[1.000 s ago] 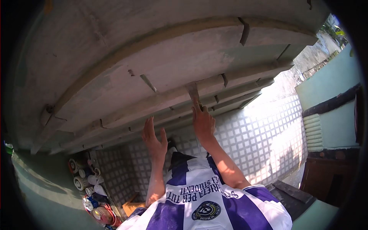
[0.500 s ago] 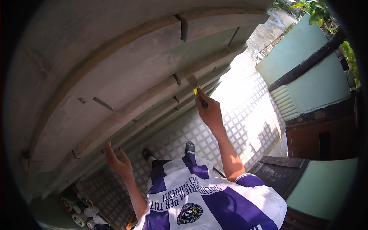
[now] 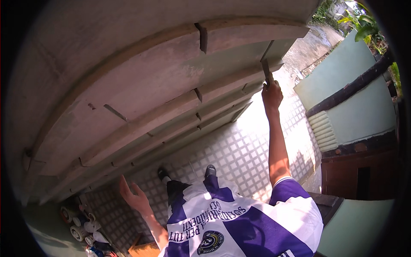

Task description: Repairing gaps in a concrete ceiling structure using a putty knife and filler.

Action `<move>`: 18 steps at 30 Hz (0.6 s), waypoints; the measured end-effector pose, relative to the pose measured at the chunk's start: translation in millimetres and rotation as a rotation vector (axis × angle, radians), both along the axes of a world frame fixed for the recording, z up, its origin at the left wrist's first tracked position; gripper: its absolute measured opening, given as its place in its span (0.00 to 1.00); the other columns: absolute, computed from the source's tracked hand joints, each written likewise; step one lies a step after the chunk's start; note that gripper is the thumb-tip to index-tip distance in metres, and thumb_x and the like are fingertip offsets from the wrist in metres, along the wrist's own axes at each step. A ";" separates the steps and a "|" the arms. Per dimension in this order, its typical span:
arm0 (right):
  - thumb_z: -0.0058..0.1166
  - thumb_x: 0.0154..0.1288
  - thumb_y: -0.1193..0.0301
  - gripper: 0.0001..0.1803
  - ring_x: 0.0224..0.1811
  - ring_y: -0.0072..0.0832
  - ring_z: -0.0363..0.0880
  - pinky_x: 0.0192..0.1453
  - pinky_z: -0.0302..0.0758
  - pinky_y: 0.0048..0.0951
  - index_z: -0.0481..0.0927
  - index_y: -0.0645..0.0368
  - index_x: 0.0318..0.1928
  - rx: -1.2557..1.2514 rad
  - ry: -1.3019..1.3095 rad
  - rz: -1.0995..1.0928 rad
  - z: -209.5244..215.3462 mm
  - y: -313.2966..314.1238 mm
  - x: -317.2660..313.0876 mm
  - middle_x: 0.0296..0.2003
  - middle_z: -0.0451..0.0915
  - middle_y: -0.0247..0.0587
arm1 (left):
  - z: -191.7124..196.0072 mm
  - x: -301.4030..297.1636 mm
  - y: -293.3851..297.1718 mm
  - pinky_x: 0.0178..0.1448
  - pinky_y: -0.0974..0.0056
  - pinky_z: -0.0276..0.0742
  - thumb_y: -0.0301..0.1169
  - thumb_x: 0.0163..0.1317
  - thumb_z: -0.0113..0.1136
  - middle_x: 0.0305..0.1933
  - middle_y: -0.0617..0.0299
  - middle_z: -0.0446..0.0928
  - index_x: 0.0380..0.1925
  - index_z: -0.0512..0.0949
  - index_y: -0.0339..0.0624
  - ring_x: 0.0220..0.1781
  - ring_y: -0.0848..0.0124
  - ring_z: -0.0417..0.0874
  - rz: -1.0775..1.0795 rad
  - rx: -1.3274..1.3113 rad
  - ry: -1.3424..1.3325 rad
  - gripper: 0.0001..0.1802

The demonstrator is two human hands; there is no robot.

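My right hand (image 3: 272, 93), its arm stretched far out, is closed round the handle of a putty knife (image 3: 266, 68). The tool's flat grey blade points up against the far right end of the wall (image 3: 150, 77), by a horizontal ledge (image 3: 231, 81); whether the edge touches cannot be made out. Lower down on the left, my left hand (image 3: 134, 198) is held in the air near the wall's lower ledges. Its fingers are spread and hold nothing.
Pale checkered tiles (image 3: 231, 147) cover the floor under my feet. Several paint cans or rolls (image 3: 78, 231) and bags stand at the lower left, with a wooden piece (image 3: 145, 248) nearby. Green panels (image 3: 346, 68) and a dark post stand at the right, plants beyond.
My right hand has moved right and up along the wall with the putty knife, straightening the arm. My left hand sits slightly lower in view and stays open.
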State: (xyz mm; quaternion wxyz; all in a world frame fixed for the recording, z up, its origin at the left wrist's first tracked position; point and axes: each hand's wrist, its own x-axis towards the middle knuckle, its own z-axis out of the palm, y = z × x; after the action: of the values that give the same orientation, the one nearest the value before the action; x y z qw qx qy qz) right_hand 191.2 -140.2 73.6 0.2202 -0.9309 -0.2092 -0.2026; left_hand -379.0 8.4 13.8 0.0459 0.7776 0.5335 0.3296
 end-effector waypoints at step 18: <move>0.48 0.62 0.80 0.39 0.13 0.18 0.64 0.14 0.59 0.24 0.58 0.51 0.76 0.628 1.384 0.633 -13.3 48.3 -236.4 0.22 0.70 0.32 | 45.7 96.0 22.2 0.71 0.53 0.67 0.24 0.56 0.62 0.67 0.52 0.73 0.63 0.74 0.41 0.69 0.52 0.72 -0.465 -0.011 -0.236 0.31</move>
State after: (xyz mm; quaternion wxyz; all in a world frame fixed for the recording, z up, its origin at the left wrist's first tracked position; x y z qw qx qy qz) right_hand -45.2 -91.9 60.2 0.5962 -0.6372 -0.2125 0.4396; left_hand -283.1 30.6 59.4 0.1862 0.8353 0.3333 0.3957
